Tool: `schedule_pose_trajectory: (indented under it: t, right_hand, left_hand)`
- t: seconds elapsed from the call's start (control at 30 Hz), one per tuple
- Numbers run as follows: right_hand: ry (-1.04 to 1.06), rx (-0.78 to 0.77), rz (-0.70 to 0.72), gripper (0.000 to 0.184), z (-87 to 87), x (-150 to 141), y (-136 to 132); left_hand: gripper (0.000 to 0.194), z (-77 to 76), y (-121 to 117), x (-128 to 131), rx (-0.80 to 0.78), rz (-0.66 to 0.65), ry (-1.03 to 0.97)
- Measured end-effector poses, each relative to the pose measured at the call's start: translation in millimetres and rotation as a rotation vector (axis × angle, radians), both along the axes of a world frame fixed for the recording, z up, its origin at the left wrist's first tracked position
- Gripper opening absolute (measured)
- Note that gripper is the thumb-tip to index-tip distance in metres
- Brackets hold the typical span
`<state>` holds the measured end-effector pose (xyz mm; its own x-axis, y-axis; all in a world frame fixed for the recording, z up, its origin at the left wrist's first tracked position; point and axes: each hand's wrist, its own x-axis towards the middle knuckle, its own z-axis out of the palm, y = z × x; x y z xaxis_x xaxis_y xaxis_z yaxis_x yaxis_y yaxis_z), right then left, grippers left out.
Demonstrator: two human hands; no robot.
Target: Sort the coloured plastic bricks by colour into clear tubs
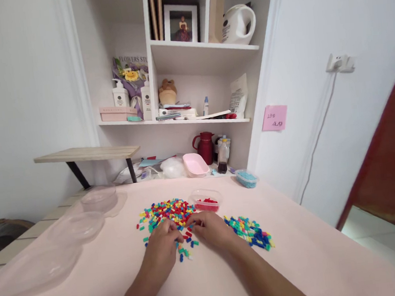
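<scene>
A loose pile of small coloured building bricks (170, 210) lies on the pink tabletop, mixed red, yellow, green, blue and white. At its near edge, my left hand (162, 245) has its fingers curled together over the bricks. My right hand (210, 227) reaches in from the other side, its fingertips bent and close together among them. What either hand's fingers hold is too small to make out. Just beyond my right hand stands a clear plastic tub (205, 195) with red bricks (207, 204) inside. A second pile of bricks (250, 232), mostly green and blue, spreads right of my right hand.
Clear plastic tubs (37, 271) line the left side of the table (289, 279). A tub of light blue pieces (246, 178) stands at the back right. Behind are a pink basin (195, 165), a dark red jug (205, 148) and a bottle (223, 157).
</scene>
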<state>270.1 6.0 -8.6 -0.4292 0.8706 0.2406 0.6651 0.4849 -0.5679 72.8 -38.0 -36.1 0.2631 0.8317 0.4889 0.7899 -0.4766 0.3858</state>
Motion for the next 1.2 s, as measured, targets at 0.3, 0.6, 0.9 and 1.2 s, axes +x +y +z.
schedule_pose_trajectory:
  t: [0.3, 0.6, 0.9, 1.2]
  right_hand:
    - [-0.073, 0.031, -0.018, 0.024, -5.2, -4, 2]
    - [0.414, 0.002, -0.105, 0.016, -2.0, 5, 20]
    - [0.726, 0.154, -0.402, 0.039, 10.9, 35, 33]
    - [0.135, 0.065, 0.113, 0.024, 4.5, 9, 7]
  left_hand:
    - [0.038, 1.7, -1, 0, -0.023, 0.012, -0.043]
    - [0.036, 8.0, 1, -4, -0.017, 0.053, -0.018]
    - [0.034, 1.4, 7, -12, 0.035, 0.144, -0.072]
    - [0.035, 7.4, 4, -11, 0.126, 0.156, -0.066]
